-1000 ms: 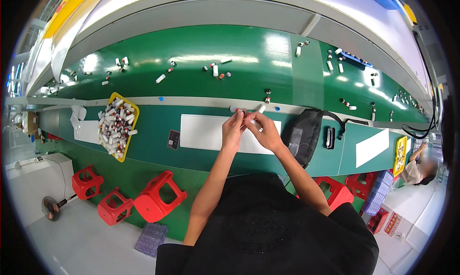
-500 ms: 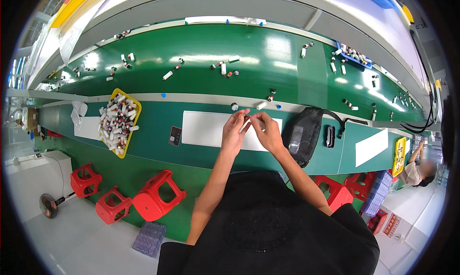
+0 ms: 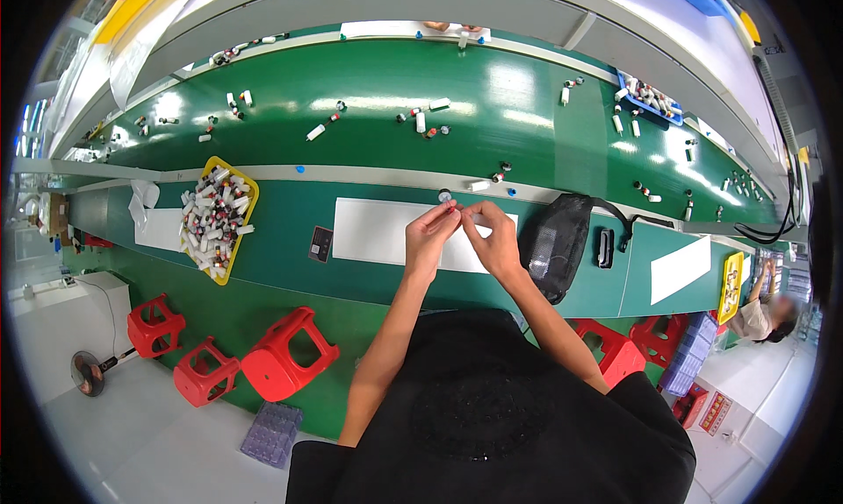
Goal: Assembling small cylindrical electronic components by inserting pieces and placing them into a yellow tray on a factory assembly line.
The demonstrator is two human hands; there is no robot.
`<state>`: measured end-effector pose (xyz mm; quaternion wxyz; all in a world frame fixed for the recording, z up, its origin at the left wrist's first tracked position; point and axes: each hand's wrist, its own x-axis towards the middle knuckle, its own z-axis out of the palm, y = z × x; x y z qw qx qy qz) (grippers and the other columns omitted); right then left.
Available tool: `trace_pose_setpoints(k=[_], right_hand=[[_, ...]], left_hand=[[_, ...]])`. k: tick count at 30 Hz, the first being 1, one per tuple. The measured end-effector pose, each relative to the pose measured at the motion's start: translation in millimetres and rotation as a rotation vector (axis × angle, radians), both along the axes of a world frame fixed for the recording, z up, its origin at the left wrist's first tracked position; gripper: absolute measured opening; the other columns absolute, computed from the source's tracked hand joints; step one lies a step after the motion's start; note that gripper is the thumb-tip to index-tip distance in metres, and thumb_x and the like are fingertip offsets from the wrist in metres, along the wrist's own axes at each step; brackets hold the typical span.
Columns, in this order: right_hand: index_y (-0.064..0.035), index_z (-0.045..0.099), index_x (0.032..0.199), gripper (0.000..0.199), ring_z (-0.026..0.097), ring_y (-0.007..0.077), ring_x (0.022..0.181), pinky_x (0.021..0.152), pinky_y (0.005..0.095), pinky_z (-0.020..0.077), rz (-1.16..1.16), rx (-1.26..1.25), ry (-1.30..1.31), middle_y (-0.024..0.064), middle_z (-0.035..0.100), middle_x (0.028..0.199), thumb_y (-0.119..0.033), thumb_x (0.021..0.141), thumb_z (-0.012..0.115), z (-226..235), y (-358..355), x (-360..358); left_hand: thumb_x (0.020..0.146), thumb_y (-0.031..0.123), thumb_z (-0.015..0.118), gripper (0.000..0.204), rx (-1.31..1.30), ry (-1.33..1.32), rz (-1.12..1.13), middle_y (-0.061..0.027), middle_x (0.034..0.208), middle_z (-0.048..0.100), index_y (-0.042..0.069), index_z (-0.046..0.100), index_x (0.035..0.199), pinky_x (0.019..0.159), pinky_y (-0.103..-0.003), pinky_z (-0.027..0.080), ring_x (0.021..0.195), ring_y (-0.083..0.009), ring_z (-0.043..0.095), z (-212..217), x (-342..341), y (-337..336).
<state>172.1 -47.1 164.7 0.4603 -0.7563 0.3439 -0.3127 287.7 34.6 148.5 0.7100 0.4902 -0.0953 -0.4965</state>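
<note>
My left hand (image 3: 428,238) and my right hand (image 3: 497,241) meet above a white sheet (image 3: 373,234) on the green bench. Both are closed in a pinch, fingertips almost touching. Between them shows a tiny dark and reddish piece (image 3: 455,210), too small to name and mostly covered by fingers. Just beyond the fingertips is a round grey-white piece (image 3: 445,195). A small white bottle (image 3: 479,186) lies to its right, near the belt's edge.
Small white bottles and dark parts lie scattered on the green belt (image 3: 378,82). A yellow tray (image 3: 253,210) heaped with bottles stands left. A black mesh bag (image 3: 558,249) sits right of my hands. Red stools (image 3: 279,363) stand below the bench. Another person's hands (image 3: 452,26) show at the far side.
Parts on the belt have shifted slightly right. My fingertips have drawn closer together, and the right hand has turned a little. Another person's hands have appeared at the far side.
</note>
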Motion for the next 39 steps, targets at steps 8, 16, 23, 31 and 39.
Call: trace_pose_setpoints(k=[8,16,23,31,39], right_hand=[[-0.0004,0.064,0.089,0.01,0.065,0.0338,0.085,0.076,0.0398,0.0514,0.021,-0.028,0.034,0.015,0.066,0.088,-0.009,0.087,0.069,5.5,5.7,4.7],[0.0,0.067,0.091,0.011,0.068,0.029,0.083,0.075,0.0375,0.0532,0.066,-0.007,0.041,0.0146,0.067,0.091,-0.008,0.086,0.071,1.1,11.6,8.4],[-0.0004,0.069,0.1,0.016,0.068,0.0228,0.086,0.078,0.034,0.0539,0.021,0.075,-0.034,0.0137,0.07,0.097,-0.014,0.091,0.069,-38.0,12.7,17.1],[-0.0036,0.069,0.11,0.024,0.061,0.0343,0.089,0.083,0.0413,0.0511,0.234,-0.169,0.318,0.0169,0.066,0.1,-0.006,0.087,0.062,-123.9,30.6,23.1],[-0.0023,0.064,0.114,0.031,0.057,0.0359,0.098,0.087,0.044,0.0485,0.202,-0.237,0.298,0.0161,0.061,0.105,-0.003,0.083,0.065,-139.8,67.3,44.0]], left_hand=[[0.095,0.011,0.066,0.029,0.051,0.088,0.085,-0.0169,0.111,0.068,-0.009,0.064,0.115,0.094,-0.033,0.057,0.1,-0.021,0.067,0.4,4.4,2.6],[0.096,0.013,0.064,0.027,0.041,0.18,0.128,-0.0163,0.11,0.068,-0.008,0.065,0.114,0.094,-0.033,0.057,0.1,-0.021,0.067,-8.0,9.2,14.0],[0.096,0.014,0.065,0.027,0.102,0.134,0.107,-0.0135,0.109,0.069,-0.006,0.066,0.113,0.093,-0.03,0.057,0.099,-0.0176,0.067,-31.6,30.7,37.9],[0.098,0.019,0.062,0.024,0.285,0.108,-0.025,-0.0066,0.11,0.07,0.003,0.068,0.115,0.09,-0.025,0.051,0.101,-0.0106,0.065,-122.5,72.0,96.8],[0.098,0.017,0.062,0.026,0.262,0.146,0.012,-0.0099,0.116,0.069,-0.001,0.066,0.117,0.094,-0.027,0.051,0.105,-0.0147,0.065,-143.6,78.3,107.8]])
